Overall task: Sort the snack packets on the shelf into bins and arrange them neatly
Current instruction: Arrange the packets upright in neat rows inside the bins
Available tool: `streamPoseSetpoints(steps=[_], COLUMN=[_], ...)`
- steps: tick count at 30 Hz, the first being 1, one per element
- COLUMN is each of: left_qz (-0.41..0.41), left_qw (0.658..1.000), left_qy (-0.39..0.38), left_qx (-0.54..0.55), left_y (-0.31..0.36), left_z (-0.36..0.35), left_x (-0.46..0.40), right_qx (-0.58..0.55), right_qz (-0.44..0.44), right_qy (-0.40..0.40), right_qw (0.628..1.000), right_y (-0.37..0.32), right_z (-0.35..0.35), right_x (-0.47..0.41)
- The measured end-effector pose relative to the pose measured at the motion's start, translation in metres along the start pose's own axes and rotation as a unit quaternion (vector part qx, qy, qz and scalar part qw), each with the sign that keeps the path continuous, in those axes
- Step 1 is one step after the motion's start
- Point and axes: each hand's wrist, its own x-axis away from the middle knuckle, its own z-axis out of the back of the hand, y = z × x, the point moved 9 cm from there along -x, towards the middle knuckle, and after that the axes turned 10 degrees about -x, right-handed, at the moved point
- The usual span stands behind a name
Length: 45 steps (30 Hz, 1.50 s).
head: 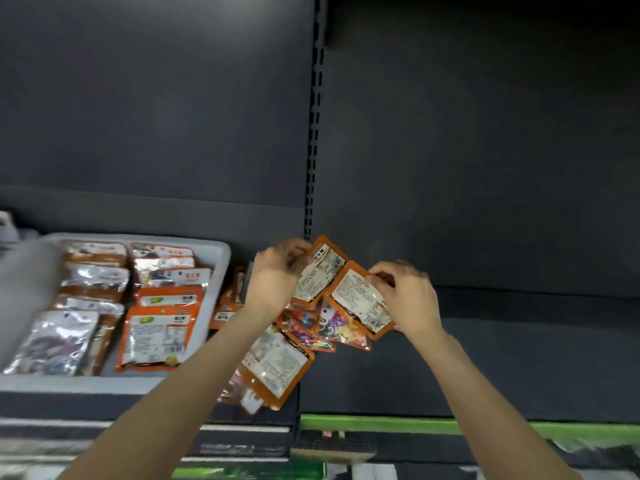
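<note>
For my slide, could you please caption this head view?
Left hand and right hand each hold an orange snack packet above loose packets, beside a grey bin.

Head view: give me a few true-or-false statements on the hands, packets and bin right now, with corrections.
1. Each hand holds its own orange packet. True: the left hand pinches the left-held packet and the right hand pinches the right-held packet.
2. The grey bin sits to the right of the hands. False: it sits to their left.
3. The bin already holds packets. True: orange and silvery packets lie in rows inside it.
4. No loose packets remain on the shelf. False: a loose pile lies beside the bin, below the hands.
5. The held packets show printed label sides. True.
</note>
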Motion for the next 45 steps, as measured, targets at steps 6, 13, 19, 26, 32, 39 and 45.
streamPoseSetpoints(steps=[6,13,19,26,32,39,45], left_qz=[-0.013,0.0,-0.006,-0.009,-0.004,0.03,0.03], left_qw=[0.991,0.983,0.956,0.903,0.953,0.934,0.932], left_qy=[0.083,0.047,-0.218,-0.321,-0.221,-0.183,-0.182], left_qx=[-0.104,-0.178,-0.198,-0.285,-0.207,-0.307,-0.313], left_y=[-0.041,-0.147,-0.247,-0.309,-0.325,-0.353,-0.348], left_z=[0.14,0.257,0.261,0.241,0.284,0.324,0.321], left_x=[0.023,0.037,0.034,0.042,0.039,0.047,0.051], right_qx=[-0.078,-0.056,-0.047,-0.068,-0.073,0.066,0.09], right_qz=[0.083,0.124,0.091,0.056,0.085,0.094,0.105], right_qy=[-0.03,-0.043,-0.041,-0.068,-0.138,-0.195,-0.197], right_qw=[0.993,0.99,0.994,0.994,0.984,0.974,0.971], right_y=[-0.115,-0.23,-0.284,-0.312,-0.351,-0.377,-0.377], right_z=[-0.051,-0.141,-0.203,-0.253,-0.297,-0.369,-0.388], right_x=[-0.005,0.006,0.02,0.036,0.039,0.052,0.057])
